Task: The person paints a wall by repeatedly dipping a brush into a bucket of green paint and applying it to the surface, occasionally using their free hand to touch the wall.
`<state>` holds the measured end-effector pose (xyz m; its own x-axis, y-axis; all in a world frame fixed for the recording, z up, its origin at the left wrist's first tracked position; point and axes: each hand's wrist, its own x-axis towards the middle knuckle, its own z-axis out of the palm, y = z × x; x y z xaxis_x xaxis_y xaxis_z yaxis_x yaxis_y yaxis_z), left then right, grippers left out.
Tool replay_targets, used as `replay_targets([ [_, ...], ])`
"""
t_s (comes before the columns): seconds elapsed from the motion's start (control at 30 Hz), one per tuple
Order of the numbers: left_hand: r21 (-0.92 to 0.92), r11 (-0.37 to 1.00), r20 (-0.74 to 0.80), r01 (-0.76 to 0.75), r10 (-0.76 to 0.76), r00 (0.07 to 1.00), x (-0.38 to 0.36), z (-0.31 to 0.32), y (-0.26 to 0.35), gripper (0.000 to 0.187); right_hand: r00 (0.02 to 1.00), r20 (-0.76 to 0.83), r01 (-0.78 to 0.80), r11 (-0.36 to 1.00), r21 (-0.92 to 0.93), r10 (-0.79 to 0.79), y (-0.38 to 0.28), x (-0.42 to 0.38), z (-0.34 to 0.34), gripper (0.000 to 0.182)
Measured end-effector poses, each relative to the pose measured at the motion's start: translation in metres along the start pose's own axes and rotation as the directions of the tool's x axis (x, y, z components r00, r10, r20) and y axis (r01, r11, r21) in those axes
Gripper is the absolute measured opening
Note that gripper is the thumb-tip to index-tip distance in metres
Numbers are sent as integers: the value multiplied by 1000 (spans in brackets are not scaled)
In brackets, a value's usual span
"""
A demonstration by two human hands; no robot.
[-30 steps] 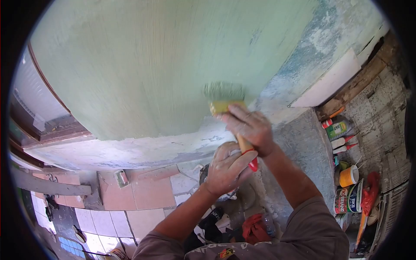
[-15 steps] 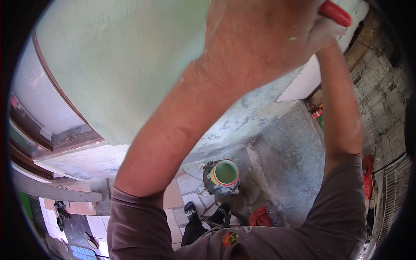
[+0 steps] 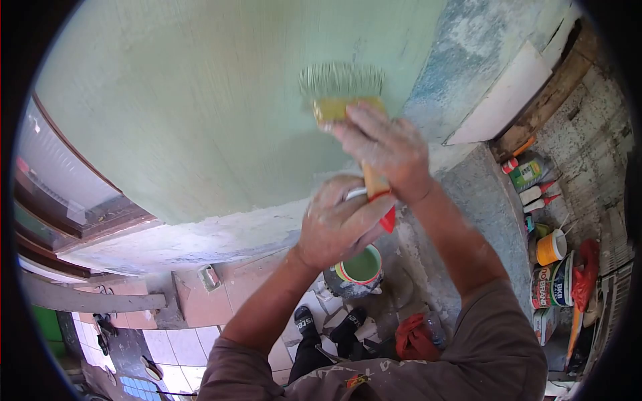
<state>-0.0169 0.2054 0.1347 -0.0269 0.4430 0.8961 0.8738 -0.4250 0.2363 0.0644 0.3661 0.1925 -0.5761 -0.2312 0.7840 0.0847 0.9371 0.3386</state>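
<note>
A wide paintbrush [image 3: 348, 109] lies with its pale green bristles spread against the wall [image 3: 200, 113], which is coated in light green paint. My right hand [image 3: 388, 147] grips the brush close to its yellowish ferrule. Lower on the wooden handle, my left hand [image 3: 338, 220] is wrapped round it, and the handle's red end pokes out past the fingers. Pale smears mark both hands. Below them stands an open paint bucket [image 3: 361, 266] with green paint inside, partly covered by my left hand.
Bare bluish plaster [image 3: 461, 53] shows at the wall's right. Bottles [image 3: 535, 194], an orange-yellow tub [image 3: 552, 247] and larger paint pails [image 3: 552, 284] line the right side. A red cloth or bag [image 3: 418, 336] lies by my feet. A framed window [image 3: 73, 180] is at left.
Both hands have come down and toward the middle from high at the upper right. The brush's bristles and ferrule now show; earlier only the red handle end was in view.
</note>
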Motion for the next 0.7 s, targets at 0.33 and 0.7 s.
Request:
replay_targets([
  [0.33, -77, 945, 124, 318, -307, 943, -119, 38, 8, 50, 951, 297, -175, 939, 296, 84, -56, -107, 46, 43],
  [0.7, -5, 973, -167, 232, -230, 959, 124, -40, 27, 33, 817, 570, -242, 947, 212, 81, 68, 74, -34, 28],
])
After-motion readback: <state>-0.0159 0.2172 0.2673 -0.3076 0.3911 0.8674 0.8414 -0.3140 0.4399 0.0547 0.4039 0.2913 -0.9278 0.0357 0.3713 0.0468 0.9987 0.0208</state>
